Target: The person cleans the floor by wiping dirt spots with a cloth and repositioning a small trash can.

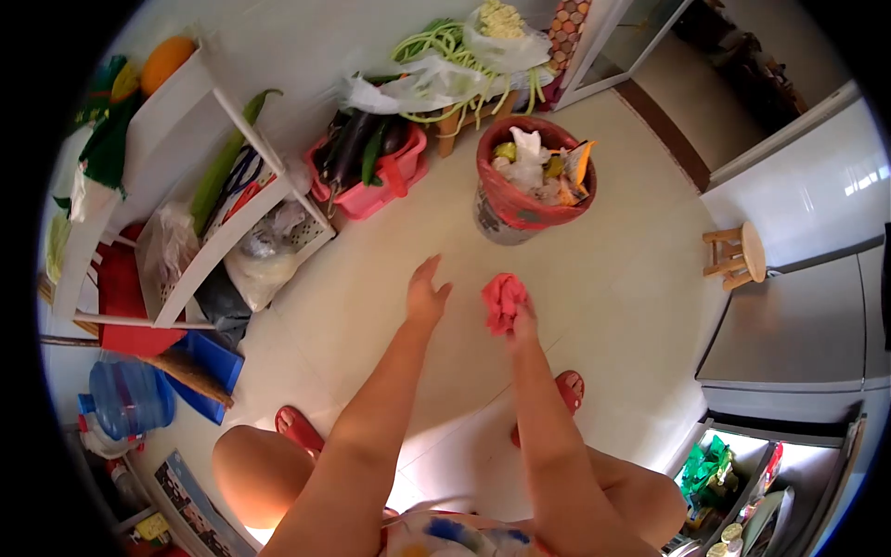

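Observation:
My right hand [525, 321] is closed around a crumpled pink cloth [504, 302], held out in front of me over the tiled floor. To its left, my left hand [427, 291] is stretched forward with thumb and fingers apart, holding nothing. Beyond both hands stands a bin [502, 226] with a red liner folded over its rim. White plastic, yellowish scraps and an orange-edged wrapper fill its top. Neither hand touches the bin.
A pink basket [369, 199] of eggplants stands near the wall, beside a white shelf [243, 223] with bags and produce. At right are a wooden stool [740, 256] and an open drawer [742, 473]. A blue water jug [133, 399] sits at left.

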Action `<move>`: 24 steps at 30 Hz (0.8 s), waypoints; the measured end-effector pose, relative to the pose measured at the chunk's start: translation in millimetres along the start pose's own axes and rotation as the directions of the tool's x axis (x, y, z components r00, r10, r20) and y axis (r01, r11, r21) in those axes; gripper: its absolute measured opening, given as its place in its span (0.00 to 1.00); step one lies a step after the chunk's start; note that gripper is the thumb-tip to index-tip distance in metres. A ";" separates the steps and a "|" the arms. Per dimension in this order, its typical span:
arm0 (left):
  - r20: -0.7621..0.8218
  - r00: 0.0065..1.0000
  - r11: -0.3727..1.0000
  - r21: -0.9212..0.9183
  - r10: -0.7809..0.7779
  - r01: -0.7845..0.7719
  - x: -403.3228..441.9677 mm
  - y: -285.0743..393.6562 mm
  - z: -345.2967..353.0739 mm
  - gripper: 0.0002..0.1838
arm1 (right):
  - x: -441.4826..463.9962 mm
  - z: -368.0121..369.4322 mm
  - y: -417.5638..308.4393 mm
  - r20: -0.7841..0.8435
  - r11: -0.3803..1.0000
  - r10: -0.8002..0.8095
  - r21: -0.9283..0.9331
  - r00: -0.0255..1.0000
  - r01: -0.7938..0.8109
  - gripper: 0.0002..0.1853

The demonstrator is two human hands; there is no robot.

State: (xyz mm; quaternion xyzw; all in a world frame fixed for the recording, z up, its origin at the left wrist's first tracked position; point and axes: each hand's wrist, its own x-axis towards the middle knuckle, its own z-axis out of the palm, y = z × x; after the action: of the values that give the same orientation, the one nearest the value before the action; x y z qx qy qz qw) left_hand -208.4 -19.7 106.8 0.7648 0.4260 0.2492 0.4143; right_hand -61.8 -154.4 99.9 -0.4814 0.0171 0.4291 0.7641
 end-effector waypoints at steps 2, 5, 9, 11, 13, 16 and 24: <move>0.104 0.950 0.920 0.301 -0.294 0.252 -32.7 -47.1 -18.5 0.41 | 11.0 -19.1 10.4 -0.128 0.986 -0.118 -0.132 0.985 0.101 0.16; 0.096 0.789 0.664 0.608 -0.606 0.436 -54.9 -78.8 -49.8 0.51 | 60.4 -71.9 42.1 -0.103 0.904 -0.152 -0.418 0.983 0.096 0.19; 0.024 0.643 0.432 0.761 -0.765 0.485 -60.2 -93.8 -81.2 0.60 | 82.5 -63.5 96.7 0.101 -0.043 -0.551 -0.995 0.828 0.093 0.22; 0.042 0.626 0.395 0.809 -0.779 0.436 -60.2 -100.9 -86.2 0.61 | 98.3 -55.7 123.7 0.356 -0.363 -0.527 -0.916 0.772 0.174 0.24; 0.051 0.619 0.372 0.837 -0.784 0.402 -59.0 -104.3 -86.0 0.62 | 104.9 -26.1 140.3 0.568 -0.376 -0.483 -0.822 0.667 0.428 0.25; 0.037 0.634 0.358 0.849 -0.773 0.387 -58.6 -110.2 -83.6 0.62 | 90.3 34.6 178.4 0.592 -0.381 -0.319 -0.795 0.740 0.472 0.23; 0.070 0.645 0.374 0.859 -0.761 0.349 -59.5 -129.1 -80.9 0.64 | 31.4 102.3 220.5 0.820 0.112 -0.084 -0.556 0.566 0.823 0.14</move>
State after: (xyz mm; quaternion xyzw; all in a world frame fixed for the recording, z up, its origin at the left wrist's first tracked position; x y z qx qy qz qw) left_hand -355.8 1.3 39.1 0.6988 0.6166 -0.3134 0.1825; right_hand -229.8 -20.4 -18.1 -0.6308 -0.6432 0.1954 0.3876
